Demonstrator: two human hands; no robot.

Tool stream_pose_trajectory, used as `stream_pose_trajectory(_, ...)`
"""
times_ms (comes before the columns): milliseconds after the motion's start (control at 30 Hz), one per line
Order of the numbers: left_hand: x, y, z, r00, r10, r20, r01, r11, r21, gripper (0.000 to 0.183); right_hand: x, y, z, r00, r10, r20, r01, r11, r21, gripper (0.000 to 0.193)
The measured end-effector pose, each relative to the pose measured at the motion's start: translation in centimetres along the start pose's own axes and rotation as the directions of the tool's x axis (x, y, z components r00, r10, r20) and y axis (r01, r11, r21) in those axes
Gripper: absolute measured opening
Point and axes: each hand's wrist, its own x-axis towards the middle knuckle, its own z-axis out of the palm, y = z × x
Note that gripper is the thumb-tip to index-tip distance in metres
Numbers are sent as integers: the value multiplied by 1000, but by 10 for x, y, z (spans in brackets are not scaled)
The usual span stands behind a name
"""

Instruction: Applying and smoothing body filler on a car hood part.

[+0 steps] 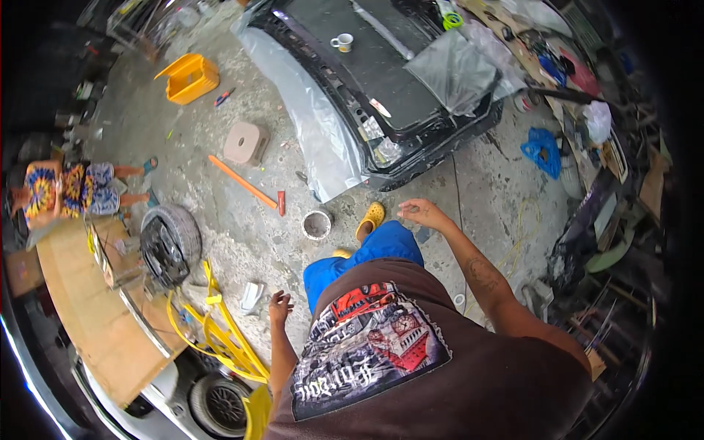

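My left hand (279, 306) hangs low on the left, with its fingers apart and nothing in them. A crumpled white piece (251, 295) lies on the floor near it. My right hand (421, 213) reaches forward in the air, its fingers loosely bent and apart, holding nothing. Between the hands and a little ahead, a round grey-rimmed pot (317, 225) stands on the floor by my yellow clog (374, 214). Farther ahead is a large black car panel (315, 20), partly covered by clear plastic sheeting (312, 125). A white mug (342, 42) stands on it.
A beige stool (246, 143), an orange strip (242, 181), a red tube (281, 203) and a yellow bin (192, 81) are ahead left. A tyre (187, 231), yellow frame (227, 345) and another person (59, 187) are left. A blue bag (543, 152) lies right.
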Motion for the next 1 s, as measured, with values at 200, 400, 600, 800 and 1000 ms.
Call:
stream_pose_trajectory(200,-44,-92,30,997,-58,-50,47,978,-204,46,0,-38,34,979,-20,201,64,974,-215,59)
stream_pose_trajectory(400,-61,-96,117,970,-102,-219,20,938,-347,40,-17,-36,-22,968,-15,249,78,967,-244,67)
stream_pose_trajectory(600,-48,-24,230,994,-44,-104,9,950,-313,40,64,-26,-145,990,3,141,43,946,-322,66)
stream_pose_trajectory(800,36,93,312,990,122,-73,-112,985,129,37,246,30,-295,1000,-26,12,29,841,-541,73)
stream_pose_trajectory(1000,161,240,376,958,282,54,-284,903,322,42,436,102,-358,984,-146,100,175,716,-675,76)
